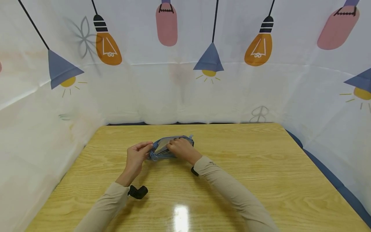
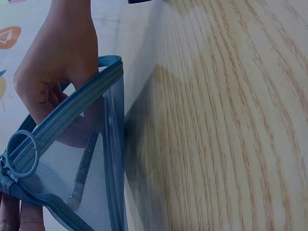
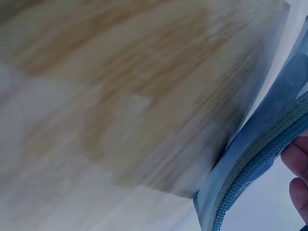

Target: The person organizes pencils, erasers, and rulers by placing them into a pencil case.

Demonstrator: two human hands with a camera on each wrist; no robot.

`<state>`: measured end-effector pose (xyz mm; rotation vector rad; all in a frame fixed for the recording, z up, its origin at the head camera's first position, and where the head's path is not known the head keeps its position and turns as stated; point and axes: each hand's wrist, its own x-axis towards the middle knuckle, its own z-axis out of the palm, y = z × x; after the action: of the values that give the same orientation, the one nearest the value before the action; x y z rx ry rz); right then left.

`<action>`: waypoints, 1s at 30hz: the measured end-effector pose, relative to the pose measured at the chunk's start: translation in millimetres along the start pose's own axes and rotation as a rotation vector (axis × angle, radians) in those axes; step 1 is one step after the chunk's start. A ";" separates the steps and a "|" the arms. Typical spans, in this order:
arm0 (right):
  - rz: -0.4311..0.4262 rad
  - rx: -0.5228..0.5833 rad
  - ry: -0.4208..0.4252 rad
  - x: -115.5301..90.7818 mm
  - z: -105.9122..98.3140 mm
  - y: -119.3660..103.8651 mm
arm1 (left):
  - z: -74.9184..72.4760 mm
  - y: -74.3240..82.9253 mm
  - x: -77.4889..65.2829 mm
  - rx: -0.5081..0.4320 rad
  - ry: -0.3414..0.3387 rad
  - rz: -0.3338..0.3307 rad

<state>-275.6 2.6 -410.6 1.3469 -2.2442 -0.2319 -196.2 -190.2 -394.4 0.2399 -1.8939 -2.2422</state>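
Note:
A blue mesh zipper pouch (image 1: 163,156) stands unzipped near the middle back of the table. At its left end, my left hand (image 1: 135,158) pinches the corner beside the zipper's ring pull (image 2: 21,154). My right hand (image 1: 183,150) reaches through the opening from the right, with curled fingers down inside. Through the mesh in the left wrist view, a dark slim pen (image 2: 83,166) slants down from the right fingertips, which appear to hold its upper end. In the right wrist view, the zipper edge (image 3: 257,159) passes in front of some fingers.
The pouch rests on a wood-grain table (image 1: 255,174). A white curtain printed with lamps and bulbs (image 1: 179,90) hangs behind the table and along both sides. Black camera mounts (image 1: 138,192) sit at the wrists.

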 end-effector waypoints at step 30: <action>0.061 0.306 0.189 -27.0 -17.4 15.1 | 2.4 -5.8 3.5 0.027 -0.004 -0.025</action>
<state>-268.3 35.3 -398.8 1.3833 -2.2177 0.2600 -200.4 -187.8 -399.7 0.2648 -1.9346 -2.2353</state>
